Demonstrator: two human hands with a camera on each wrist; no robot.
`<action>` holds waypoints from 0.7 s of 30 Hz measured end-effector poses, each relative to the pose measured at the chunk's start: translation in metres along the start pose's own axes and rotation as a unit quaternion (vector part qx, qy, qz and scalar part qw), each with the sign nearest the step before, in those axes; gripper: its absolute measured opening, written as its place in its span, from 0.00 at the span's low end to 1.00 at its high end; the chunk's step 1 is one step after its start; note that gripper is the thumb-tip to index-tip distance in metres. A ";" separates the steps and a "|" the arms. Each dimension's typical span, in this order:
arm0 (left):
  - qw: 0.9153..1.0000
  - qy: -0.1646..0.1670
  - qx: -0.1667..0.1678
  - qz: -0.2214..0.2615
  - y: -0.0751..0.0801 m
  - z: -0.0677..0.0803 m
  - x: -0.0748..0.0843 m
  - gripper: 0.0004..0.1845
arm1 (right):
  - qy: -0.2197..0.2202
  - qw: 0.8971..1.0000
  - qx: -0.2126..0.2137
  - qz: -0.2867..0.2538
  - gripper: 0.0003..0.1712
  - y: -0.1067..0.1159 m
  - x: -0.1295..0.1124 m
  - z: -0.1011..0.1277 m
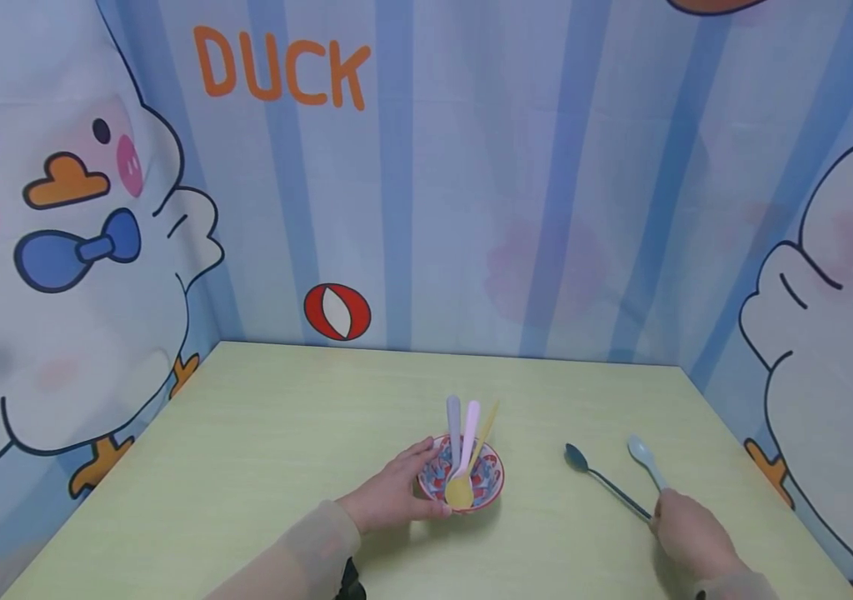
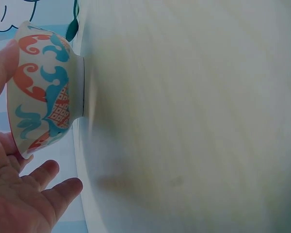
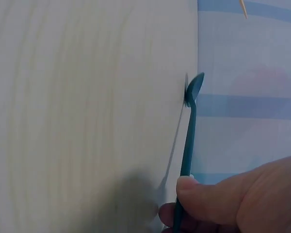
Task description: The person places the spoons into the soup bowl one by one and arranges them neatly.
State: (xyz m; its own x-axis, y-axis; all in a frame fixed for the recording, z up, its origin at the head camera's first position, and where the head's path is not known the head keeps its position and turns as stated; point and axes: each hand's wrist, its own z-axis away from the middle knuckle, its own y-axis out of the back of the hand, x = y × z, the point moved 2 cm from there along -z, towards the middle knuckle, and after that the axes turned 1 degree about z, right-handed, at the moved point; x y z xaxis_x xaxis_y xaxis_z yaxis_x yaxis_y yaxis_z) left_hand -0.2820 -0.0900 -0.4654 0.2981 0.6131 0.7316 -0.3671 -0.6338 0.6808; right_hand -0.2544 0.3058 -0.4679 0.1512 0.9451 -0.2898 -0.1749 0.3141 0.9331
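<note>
Spoon of dark teal (image 3: 188,141) is pinched by its handle between the thumb and curled fingers of my right hand (image 1: 692,533), over the right half of the table (image 1: 306,400), its head angled toward the far edge. Gripping it well back probably leaves the head free; whether that head touches the tabletop I cannot tell. Just beside it, nearer the right edge, a light blue spoon (image 1: 642,452) runs its handle up to my fingers; I cannot tell whether they hold that too. Well to the left, in from the far edge, my left hand (image 1: 396,492) is partly closed on the patterned bowl (image 2: 58,97), thumb at the near rim and fingers round the side, two fingertips spread free, likely to steady it against the leaning handles. Inside stand a lavender spoon (image 1: 454,425), a pink spoon (image 1: 470,433) and a yellow spoon (image 1: 459,493), handles poking past the rim toward the far edge, the yellow head uppermost near my thumb. Behind the table hangs a duck-printed cloth (image 1: 456,208).
</note>
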 end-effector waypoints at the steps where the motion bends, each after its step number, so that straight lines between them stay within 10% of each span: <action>1: 1.000 -0.001 0.000 0.000 0.000 0.000 0.000 0.49 | 0.004 1.000 0.001 -0.005 0.04 0.000 0.000 0.000; 21: 1.000 -0.004 0.002 -0.005 0.000 0.000 0.000 0.49 | -0.025 0.993 -0.029 -0.113 0.11 0.000 0.006 -0.005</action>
State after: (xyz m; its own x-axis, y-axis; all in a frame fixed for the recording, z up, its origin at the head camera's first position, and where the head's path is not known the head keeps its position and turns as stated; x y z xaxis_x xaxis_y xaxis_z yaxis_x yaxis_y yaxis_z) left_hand -0.2826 -0.0901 -0.4652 0.3090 0.6151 0.7254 -0.3608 -0.6300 0.6878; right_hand -0.2587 0.3119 -0.4711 0.2418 0.8442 -0.4784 -0.1866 0.5243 0.8308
